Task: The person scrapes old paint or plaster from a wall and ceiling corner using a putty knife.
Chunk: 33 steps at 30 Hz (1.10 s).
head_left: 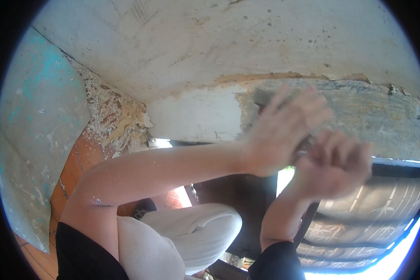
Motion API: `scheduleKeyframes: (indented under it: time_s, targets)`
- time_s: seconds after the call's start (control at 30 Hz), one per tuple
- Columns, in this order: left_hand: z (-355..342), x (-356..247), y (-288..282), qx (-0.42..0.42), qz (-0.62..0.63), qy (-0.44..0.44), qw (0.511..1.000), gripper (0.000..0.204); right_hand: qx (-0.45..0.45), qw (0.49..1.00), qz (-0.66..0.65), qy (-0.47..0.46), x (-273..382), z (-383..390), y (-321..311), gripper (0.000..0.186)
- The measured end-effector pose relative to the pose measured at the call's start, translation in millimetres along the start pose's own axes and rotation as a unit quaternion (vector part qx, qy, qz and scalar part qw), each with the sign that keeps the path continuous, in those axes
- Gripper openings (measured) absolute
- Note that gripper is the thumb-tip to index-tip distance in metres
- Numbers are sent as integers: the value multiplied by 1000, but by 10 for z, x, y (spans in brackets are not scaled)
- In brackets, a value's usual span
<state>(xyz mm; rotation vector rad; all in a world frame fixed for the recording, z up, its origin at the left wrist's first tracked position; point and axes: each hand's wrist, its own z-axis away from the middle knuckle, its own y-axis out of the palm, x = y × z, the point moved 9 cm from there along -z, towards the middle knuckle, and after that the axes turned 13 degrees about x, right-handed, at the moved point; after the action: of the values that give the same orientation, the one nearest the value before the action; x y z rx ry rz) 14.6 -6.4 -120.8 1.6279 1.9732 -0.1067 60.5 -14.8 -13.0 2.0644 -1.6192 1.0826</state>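
Observation:
My left hand (287,128) reaches across in front of the wall, smeared by motion, with its fingers stretched out toward the damp grey patch. Just beyond its fingers, against the wall, is a dark flat-edged object (263,96), mostly hidden by the hand. My right hand (333,161) is close beside it on the right, palm side showing and fingers curled in. A small dark, shiny piece (304,144) shows between the two hands. Whether it belongs to the dark object, I cannot tell.
The wall (266,42) has a cracked, peeling edge above a bare grey band (359,109). Crumbling plaster (121,114) fills the left corner beside a turquoise-stained panel (42,107). Orange tiles (81,156) lie below. A leaf-patterned cloth (350,217) hangs lower right, near my bent knee (219,224).

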Motion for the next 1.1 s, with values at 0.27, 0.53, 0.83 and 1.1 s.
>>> scheduleKeyframes:
  time_s: [0.27,0.53,0.83,1.1]
  targets:
    - [56,106,-157,-21,-9,-1,1000,61,68,995,64,-19,-25,14,181,36]
    - [69,147,-134,-17,-18,12,1000,57,155,970,166,-83,-69,43,284,32]
    - [119,148,-221,-32,-60,29,997,53,184,981,66,-16,-18,24,388,30]
    - [207,225,-155,-12,-79,2,997,66,185,977,103,30,-99,-17,363,35]
